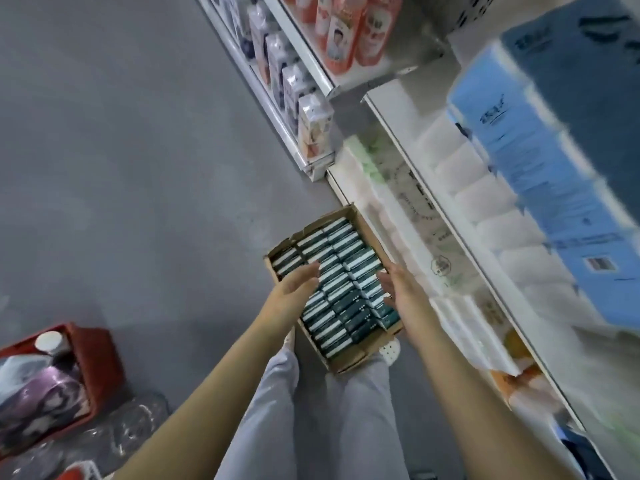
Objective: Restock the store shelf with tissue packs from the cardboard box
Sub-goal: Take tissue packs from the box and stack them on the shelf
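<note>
An open cardboard box (349,364) sits on the grey floor beside the shelf, packed with several rows of dark green tissue packs (341,271). My left hand (298,284) hovers over the box's left rows with fingers straight, holding nothing. Over the right rows is my right hand (398,289), fingers extended and empty, its fingertips close to the packs. The white store shelf (433,202) runs along the right, stocked with white tissue rolls and blue tissue packs (540,157).
A red crate (100,362) with bagged goods stands at the lower left, clear plastic wrap beside it. Orange bottles (349,32) and small cartons (311,123) fill the far shelves. My legs in light trousers stand just behind the box. Bare grey floor lies to the left.
</note>
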The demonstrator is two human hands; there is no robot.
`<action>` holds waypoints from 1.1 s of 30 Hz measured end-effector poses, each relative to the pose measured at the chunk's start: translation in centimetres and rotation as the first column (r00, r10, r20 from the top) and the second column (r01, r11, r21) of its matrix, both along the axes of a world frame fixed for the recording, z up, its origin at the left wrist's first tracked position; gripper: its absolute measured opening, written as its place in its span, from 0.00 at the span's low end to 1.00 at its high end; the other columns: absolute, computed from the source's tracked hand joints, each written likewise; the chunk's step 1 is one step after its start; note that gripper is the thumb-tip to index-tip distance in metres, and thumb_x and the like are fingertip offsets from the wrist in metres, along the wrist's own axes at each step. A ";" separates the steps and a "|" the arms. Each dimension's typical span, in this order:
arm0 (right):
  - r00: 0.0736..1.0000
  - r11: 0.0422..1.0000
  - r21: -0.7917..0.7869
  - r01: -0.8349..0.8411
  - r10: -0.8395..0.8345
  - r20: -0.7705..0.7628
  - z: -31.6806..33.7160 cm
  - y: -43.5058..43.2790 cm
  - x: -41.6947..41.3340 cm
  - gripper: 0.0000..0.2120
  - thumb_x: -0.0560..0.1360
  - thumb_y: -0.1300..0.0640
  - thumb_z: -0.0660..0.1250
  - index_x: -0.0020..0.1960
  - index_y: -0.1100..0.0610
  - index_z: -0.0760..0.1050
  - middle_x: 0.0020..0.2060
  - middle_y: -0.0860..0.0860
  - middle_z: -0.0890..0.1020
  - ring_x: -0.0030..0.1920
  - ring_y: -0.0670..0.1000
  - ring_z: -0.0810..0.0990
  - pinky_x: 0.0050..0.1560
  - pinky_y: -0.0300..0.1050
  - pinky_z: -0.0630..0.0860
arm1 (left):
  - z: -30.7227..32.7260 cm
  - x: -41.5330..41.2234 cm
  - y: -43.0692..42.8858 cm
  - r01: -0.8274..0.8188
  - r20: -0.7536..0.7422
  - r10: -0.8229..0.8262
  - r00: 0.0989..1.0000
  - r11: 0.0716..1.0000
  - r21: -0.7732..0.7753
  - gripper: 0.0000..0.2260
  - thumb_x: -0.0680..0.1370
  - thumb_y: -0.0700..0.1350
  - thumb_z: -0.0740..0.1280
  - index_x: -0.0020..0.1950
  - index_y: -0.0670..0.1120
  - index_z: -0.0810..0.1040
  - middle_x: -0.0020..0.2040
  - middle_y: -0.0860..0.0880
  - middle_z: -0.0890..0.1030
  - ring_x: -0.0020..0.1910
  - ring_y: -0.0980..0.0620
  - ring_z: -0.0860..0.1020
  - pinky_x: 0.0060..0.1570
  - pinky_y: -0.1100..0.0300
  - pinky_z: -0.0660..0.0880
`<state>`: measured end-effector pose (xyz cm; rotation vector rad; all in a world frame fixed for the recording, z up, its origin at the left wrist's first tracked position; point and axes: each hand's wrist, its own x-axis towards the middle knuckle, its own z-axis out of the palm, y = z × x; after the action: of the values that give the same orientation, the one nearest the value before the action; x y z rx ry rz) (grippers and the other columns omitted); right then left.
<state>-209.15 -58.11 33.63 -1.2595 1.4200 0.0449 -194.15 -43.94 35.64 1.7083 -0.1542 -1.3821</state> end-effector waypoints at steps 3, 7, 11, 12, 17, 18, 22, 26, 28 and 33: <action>0.998 1.000 -0.003 -0.018 0.018 -0.058 -6.2 -1.6 0.7 0.20 0.83 0.42 0.51 0.72 0.44 0.66 0.68 0.48 0.73 0.67 0.52 0.73 0.69 0.58 0.69 | -5.7 0.4 -1.3 -0.040 -0.025 0.041 0.999 0.998 0.042 0.19 0.83 0.45 0.60 0.74 0.51 0.66 0.68 0.51 0.74 0.66 0.53 0.73 0.70 0.52 0.66; 0.972 0.982 0.027 -0.187 0.189 -0.143 -15.6 -3.2 0.8 0.21 0.83 0.44 0.51 0.76 0.42 0.60 0.73 0.45 0.66 0.66 0.54 0.73 0.67 0.45 0.68 | -14.6 -0.5 -2.5 -0.135 -0.071 0.147 0.987 0.979 0.151 0.23 0.82 0.49 0.61 0.76 0.59 0.58 0.67 0.54 0.75 0.67 0.52 0.72 0.72 0.48 0.63; 0.947 0.967 0.083 -0.241 0.253 -0.199 -25.9 -5.4 1.5 0.21 0.84 0.47 0.50 0.76 0.44 0.62 0.75 0.51 0.65 0.72 0.55 0.66 0.66 0.46 0.65 | -23.8 -2.8 -3.3 -0.174 -0.118 0.203 0.972 0.960 0.220 0.22 0.82 0.51 0.61 0.74 0.62 0.59 0.66 0.58 0.75 0.67 0.54 0.71 0.72 0.48 0.64; 0.936 0.961 0.086 -0.261 0.274 -0.221 -28.4 -6.0 1.6 0.21 0.84 0.47 0.49 0.76 0.45 0.62 0.74 0.52 0.66 0.72 0.56 0.67 0.64 0.45 0.66 | -25.8 -3.4 -3.8 -0.176 -0.131 0.210 0.969 0.957 0.230 0.22 0.82 0.50 0.61 0.75 0.61 0.60 0.66 0.57 0.76 0.66 0.54 0.72 0.71 0.50 0.65; 0.835 0.882 0.110 -0.457 0.469 -0.289 -37.8 -8.8 2.8 0.23 0.84 0.45 0.45 0.77 0.47 0.61 0.74 0.55 0.65 0.72 0.57 0.66 0.68 0.48 0.64 | -32.9 -5.2 -5.4 -0.177 -0.145 0.218 0.965 0.951 0.255 0.24 0.82 0.49 0.61 0.77 0.57 0.57 0.67 0.55 0.75 0.66 0.54 0.72 0.70 0.51 0.66; 0.804 0.860 0.126 -0.495 0.508 -0.308 -39.3 -9.2 3.0 0.23 0.84 0.44 0.44 0.77 0.47 0.60 0.74 0.55 0.64 0.72 0.58 0.65 0.70 0.50 0.62 | -34.2 -5.5 -5.7 -0.175 -0.150 0.219 0.964 0.949 0.262 0.24 0.82 0.49 0.60 0.77 0.56 0.56 0.67 0.55 0.75 0.67 0.54 0.72 0.71 0.50 0.65; 0.736 0.838 0.144 -0.527 0.534 -0.417 -42.9 -10.3 3.2 0.25 0.83 0.40 0.44 0.76 0.46 0.61 0.75 0.57 0.59 0.74 0.61 0.60 0.73 0.56 0.60 | -37.8 -6.8 -6.2 -0.174 -0.180 0.228 0.957 0.946 0.273 0.24 0.83 0.49 0.59 0.77 0.55 0.56 0.67 0.55 0.74 0.67 0.54 0.71 0.70 0.53 0.66; 0.789 0.877 0.223 -0.426 0.480 -0.384 -43.4 -11.1 3.4 0.24 0.82 0.38 0.46 0.77 0.41 0.58 0.73 0.54 0.65 0.67 0.59 0.70 0.66 0.54 0.70 | -38.4 -8.0 -6.6 -0.168 -0.222 0.230 0.948 0.949 0.268 0.23 0.83 0.48 0.58 0.78 0.54 0.56 0.69 0.54 0.73 0.67 0.54 0.71 0.57 0.64 0.68; 0.765 0.851 0.226 -0.475 0.526 -0.372 -42.9 -11.4 3.5 0.24 0.82 0.38 0.45 0.76 0.42 0.60 0.61 0.53 0.75 0.56 0.57 0.76 0.52 0.51 0.75 | -38.3 -8.3 -6.7 -0.176 -0.221 0.238 0.946 0.947 0.267 0.23 0.83 0.49 0.58 0.77 0.54 0.57 0.69 0.54 0.74 0.67 0.53 0.72 0.62 0.60 0.69; 0.918 0.934 -0.006 -0.356 0.349 -0.187 -40.0 -11.4 3.4 0.13 0.83 0.46 0.54 0.61 0.50 0.70 0.51 0.48 0.75 0.50 0.48 0.76 0.39 0.38 0.68 | -37.6 -7.7 -6.7 -0.227 -0.247 0.298 0.922 0.934 0.277 0.22 0.82 0.50 0.60 0.76 0.54 0.61 0.68 0.52 0.74 0.66 0.52 0.72 0.69 0.52 0.68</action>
<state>-205.78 -69.47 -6.40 -1.5652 1.3351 0.3896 -201.81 -50.68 -1.92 1.6291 0.4125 -1.4667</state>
